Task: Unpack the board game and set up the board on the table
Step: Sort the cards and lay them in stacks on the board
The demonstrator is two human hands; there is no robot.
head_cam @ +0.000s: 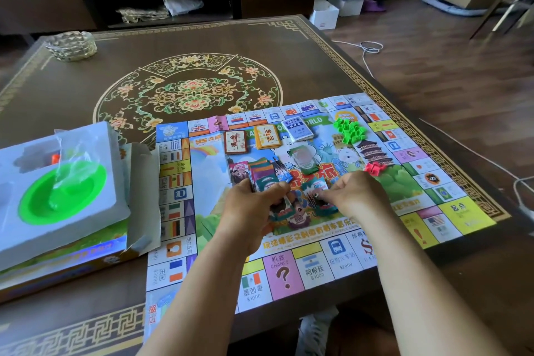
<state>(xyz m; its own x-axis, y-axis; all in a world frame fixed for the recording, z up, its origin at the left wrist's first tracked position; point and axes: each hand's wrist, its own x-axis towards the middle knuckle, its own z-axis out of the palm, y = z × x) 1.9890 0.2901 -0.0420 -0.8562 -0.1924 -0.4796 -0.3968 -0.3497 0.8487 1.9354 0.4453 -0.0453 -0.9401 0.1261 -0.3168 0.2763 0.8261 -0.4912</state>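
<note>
A paper game board [291, 272] lies unfolded on the near right part of the table. My left hand [254, 208] grips a fanned stack of play money [260, 175] over the board's middle. My right hand [352, 193] pinches a few bills [316, 189] beside it. On the board lie three card decks: a brown one [235, 141], a yellow one [267, 136] and a blue-white one [297, 127]. Another money bundle [303, 157] sits below them. Green houses [348, 128] and red pieces [375, 167] are heaped to the right.
The open game box [66, 251] stands at the left with a white insert tray [86, 211], a green plastic dish [62, 193] and a clear bag on it. A woven basket [72, 45] sits at the table's far left corner. Cables run over the floor at right.
</note>
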